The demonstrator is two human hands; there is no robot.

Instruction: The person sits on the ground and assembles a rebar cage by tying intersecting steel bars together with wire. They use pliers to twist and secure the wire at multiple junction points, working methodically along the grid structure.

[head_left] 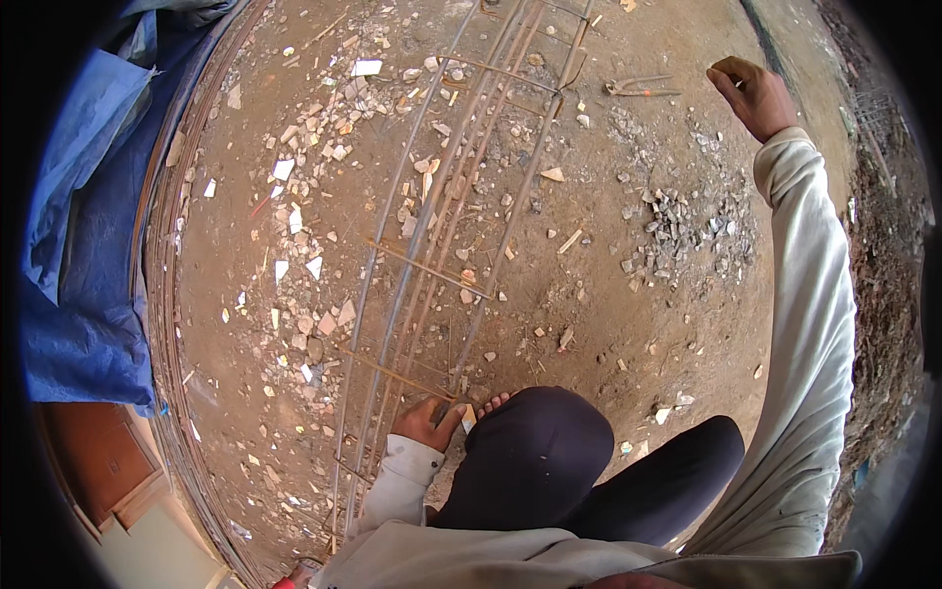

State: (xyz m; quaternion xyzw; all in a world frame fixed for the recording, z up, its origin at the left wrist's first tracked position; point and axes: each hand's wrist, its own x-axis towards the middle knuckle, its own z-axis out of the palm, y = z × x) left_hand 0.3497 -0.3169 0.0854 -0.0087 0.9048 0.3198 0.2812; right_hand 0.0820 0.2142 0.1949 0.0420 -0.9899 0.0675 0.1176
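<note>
A long rebar cage (pixel 400 285) runs over the dirt from the far middle toward my near left, with thin rusty stirrups crossing its bars. My left hand (pixel 422 426) is low at the cage's near part, beside my bent knee. Its thumb and fingers close at the corner of a stirrup (pixel 397 374); the exact grip is partly hidden. Stretched out to the far right, my right hand (pixel 758 98) is apart from the cage. Its fingers are curled together, and anything within them is too small to make out. Rusty pincers (pixel 643 86) lie on the ground to its left.
Broken tile and stone bits (pixel 329 319) are strewn left of the cage. Dark gravel (pixel 687 231) lies in a patch on the right. Along the left, long thin bars (pixel 162 245) border a blue tarp (pixel 83 324). A brown panel (pixel 93 456) shows at lower left.
</note>
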